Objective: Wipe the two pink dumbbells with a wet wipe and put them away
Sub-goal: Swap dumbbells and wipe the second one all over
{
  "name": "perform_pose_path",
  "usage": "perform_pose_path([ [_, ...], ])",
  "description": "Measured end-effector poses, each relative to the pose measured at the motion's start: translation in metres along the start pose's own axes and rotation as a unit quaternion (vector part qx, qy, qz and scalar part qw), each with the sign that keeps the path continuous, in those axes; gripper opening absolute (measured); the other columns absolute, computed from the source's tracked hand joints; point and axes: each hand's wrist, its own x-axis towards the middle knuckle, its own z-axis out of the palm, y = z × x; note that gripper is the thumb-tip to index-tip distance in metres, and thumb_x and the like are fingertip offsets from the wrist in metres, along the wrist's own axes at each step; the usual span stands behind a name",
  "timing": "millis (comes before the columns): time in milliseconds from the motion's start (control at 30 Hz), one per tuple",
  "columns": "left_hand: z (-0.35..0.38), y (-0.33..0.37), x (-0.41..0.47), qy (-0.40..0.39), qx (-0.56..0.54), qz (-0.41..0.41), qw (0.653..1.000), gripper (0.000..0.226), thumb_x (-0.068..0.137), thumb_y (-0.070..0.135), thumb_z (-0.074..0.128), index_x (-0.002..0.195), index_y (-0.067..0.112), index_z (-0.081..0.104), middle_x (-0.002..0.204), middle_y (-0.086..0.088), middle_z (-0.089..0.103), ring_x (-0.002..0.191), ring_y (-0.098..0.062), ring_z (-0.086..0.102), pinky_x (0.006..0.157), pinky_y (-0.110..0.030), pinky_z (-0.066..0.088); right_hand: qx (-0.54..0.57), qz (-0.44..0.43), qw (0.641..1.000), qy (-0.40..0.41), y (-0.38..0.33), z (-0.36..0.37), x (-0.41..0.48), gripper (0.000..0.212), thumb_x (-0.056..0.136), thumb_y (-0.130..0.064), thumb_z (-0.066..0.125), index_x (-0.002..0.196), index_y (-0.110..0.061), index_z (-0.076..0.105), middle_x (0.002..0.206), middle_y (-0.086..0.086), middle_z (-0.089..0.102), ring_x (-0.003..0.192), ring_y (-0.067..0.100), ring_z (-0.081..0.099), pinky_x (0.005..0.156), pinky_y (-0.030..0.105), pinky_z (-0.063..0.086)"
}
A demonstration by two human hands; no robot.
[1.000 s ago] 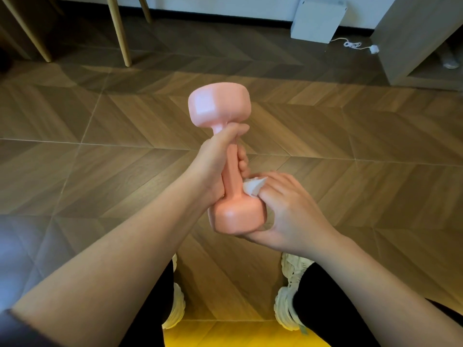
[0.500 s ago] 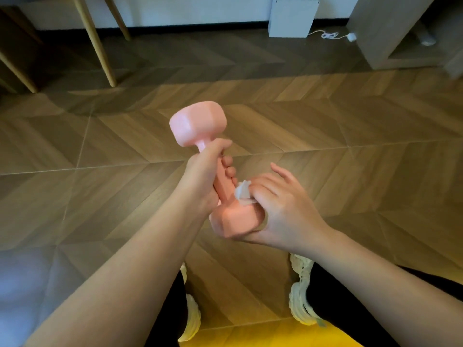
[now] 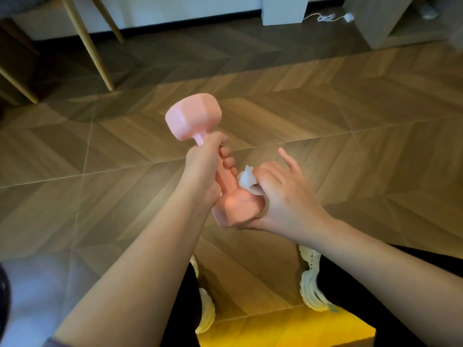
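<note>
- Tipped further to the left than half a second ago, the pink dumbbell (image 3: 193, 118), upper head swung out and away from the body; forefinger of the right hand (image 3: 283, 196) now raised straight instead of lying with the others.
- Held in mid-air over the wooden floor (image 3: 350, 121), ahead of the knees, touching nothing but the two hands. No second dumbbell in view.
- Left hand (image 3: 203, 169): clenched round the shaft just below the upper head, fingertips showing on the shaft's right side.
- Right hand: pinching a bunched wet wipe (image 3: 246, 180) against the junction of shaft and lower head, thumb seemingly hooked under that head, forefinger free and pointing away.
- Long axis: from upper left and far to lower right and near. Lower head right at the right fingers; upper head beyond the left fist, well apart from the wipe.
- Probably mid-wipe on the lower head and neck, with the upper head and the gripped shaft not yet reachable. Next likely a slide of the wipe up along that axis, or a regrip lower down by the left hand to bare the shaft.
- Around: pale shoes (image 3: 312, 279), a yellow surface (image 3: 288, 329) at the bottom edge, chair legs (image 3: 87, 43), a white box (image 3: 284, 7) and cable (image 3: 325, 18) by the far wall.
</note>
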Motion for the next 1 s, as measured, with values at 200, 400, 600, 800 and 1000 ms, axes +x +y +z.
perform_pose_path([
  [200,-0.003,0.0,0.001,-0.007,0.017,0.01,1.0,0.024,0.09,0.008,0.054,0.071,0.018,0.043,0.051,0.004,0.038,0.041,-0.01,0.035,0.043,-0.021,0.031,0.147,0.008,0.982,-0.116,0.008,-0.003,0.009,0.048,0.067,-0.04,0.086,0.101,-0.018,0.06,0.095,-0.009,0.058,0.089,0.011,0.054,0.08,0.027,0.038],
  [400,-0.003,0.001,0.0,-0.054,-0.013,-0.025,0.998,0.024,0.088,0.01,0.053,0.069,0.018,0.04,0.052,0.004,0.035,0.046,-0.012,0.031,0.044,-0.021,0.03,0.181,0.039,0.976,-0.115,0.002,-0.015,0.004,0.044,0.067,-0.034,0.088,0.091,-0.023,0.053,0.092,-0.011,0.056,0.088,0.007,0.051,0.083,0.012,0.038],
  [600,-0.002,0.009,-0.004,-0.098,-0.036,-0.057,0.993,0.029,0.089,0.014,0.049,0.063,0.02,0.035,0.05,0.007,0.03,0.046,-0.011,0.026,0.044,-0.023,0.028,0.223,0.076,0.97,-0.065,-0.005,-0.031,0.002,0.051,0.056,-0.03,0.095,0.081,-0.024,0.051,0.082,-0.013,0.048,0.077,0.001,0.047,0.068,0.017,0.04],
  [800,-0.006,0.009,-0.002,-0.101,-0.04,-0.036,0.993,0.028,0.088,0.013,0.049,0.064,0.019,0.036,0.053,0.005,0.029,0.044,-0.012,0.026,0.044,-0.024,0.029,0.216,0.05,0.963,-0.151,-0.001,-0.03,0.01,0.056,0.064,-0.034,0.092,0.111,-0.022,0.064,0.105,-0.018,0.06,0.096,-0.01,0.053,0.083,0.009,0.037],
  [1000,-0.01,0.005,0.005,-0.056,-0.029,-0.025,0.998,0.03,0.085,0.019,0.061,0.059,0.016,0.045,0.055,0.001,0.04,0.049,-0.015,0.039,0.047,-0.026,0.036,0.089,0.001,0.995,-0.035,0.001,-0.021,0.006,0.065,0.055,-0.043,0.093,0.086,-0.03,0.036,0.086,-0.017,0.041,0.079,-0.002,0.033,0.082,0.008,0.029],
])
